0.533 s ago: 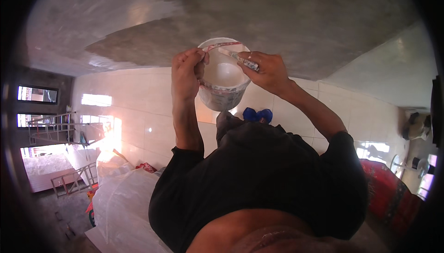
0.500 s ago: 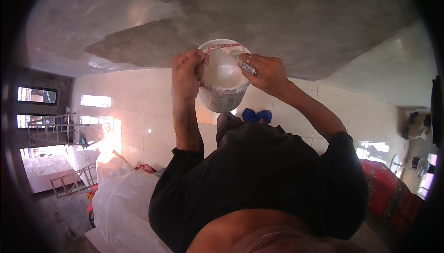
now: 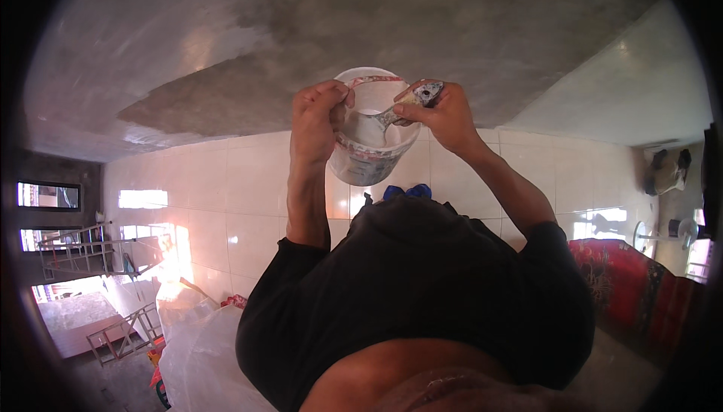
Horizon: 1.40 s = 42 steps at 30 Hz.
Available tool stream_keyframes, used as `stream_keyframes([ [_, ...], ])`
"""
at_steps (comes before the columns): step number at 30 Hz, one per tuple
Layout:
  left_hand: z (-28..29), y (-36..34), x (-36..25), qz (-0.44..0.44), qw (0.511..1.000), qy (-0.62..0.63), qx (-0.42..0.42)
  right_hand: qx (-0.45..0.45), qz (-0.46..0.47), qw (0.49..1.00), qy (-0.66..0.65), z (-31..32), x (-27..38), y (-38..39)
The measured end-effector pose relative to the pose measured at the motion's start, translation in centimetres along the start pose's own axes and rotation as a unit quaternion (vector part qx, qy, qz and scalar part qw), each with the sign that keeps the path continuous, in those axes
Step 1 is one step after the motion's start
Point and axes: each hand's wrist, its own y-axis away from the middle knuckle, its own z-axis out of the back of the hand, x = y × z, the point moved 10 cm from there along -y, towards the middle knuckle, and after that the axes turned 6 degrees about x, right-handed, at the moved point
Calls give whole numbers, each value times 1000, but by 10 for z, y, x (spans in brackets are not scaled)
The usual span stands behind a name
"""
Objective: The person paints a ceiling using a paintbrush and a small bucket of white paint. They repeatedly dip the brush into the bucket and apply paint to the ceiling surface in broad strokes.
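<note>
Head cam, paint bucket [image 3: 367, 165] at 12 o'clock, left hand [image 3: 318, 122] pinching its red handle [image 3: 376, 79], right hand [image 3: 449, 118] clamped round a paintbrush [image 3: 388, 116]

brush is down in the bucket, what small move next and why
Perhaps wipe the brush against the inside of the bucket: the right hand holds it head-down there, while the left hand grips the bucket's left side, seemingly steadying it.

Spreads out as pale, glossy tiled floor [image 3: 260, 167] — carries blue footwear [image 3: 420, 190] in from the wall-side edge, catches bright patches of light [image 3: 143, 199] toward the left edge — and more toward the right.
</note>
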Motion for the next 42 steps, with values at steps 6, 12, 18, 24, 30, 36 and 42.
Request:
stream_keyframes([
  [6,-2,-5,1,10,999,1,35,-74,88,985,130,4,19,9],
  [12,2,-10,-1,-1,999,-11,39,-115,307,853,406,-17,54,33],
  [18,-3,-13,-4,-7,999,2,54,-130,212,910,332,-5,65,40],
  [24,-12,-20,-4,-9,999,-17,45,-62,22,997,-25,7,14,18],
  [30,-23,-20,-4,-37,997,-27,56,-80,54,995,27,28,2,12],
  [36,-21,-17,10,-6,1000,-6,-7,-162,292,871,361,35,56,51],
  [42,-13,-32,33,-14,998,34,-49,-133,135,977,98,119,59,55],
])
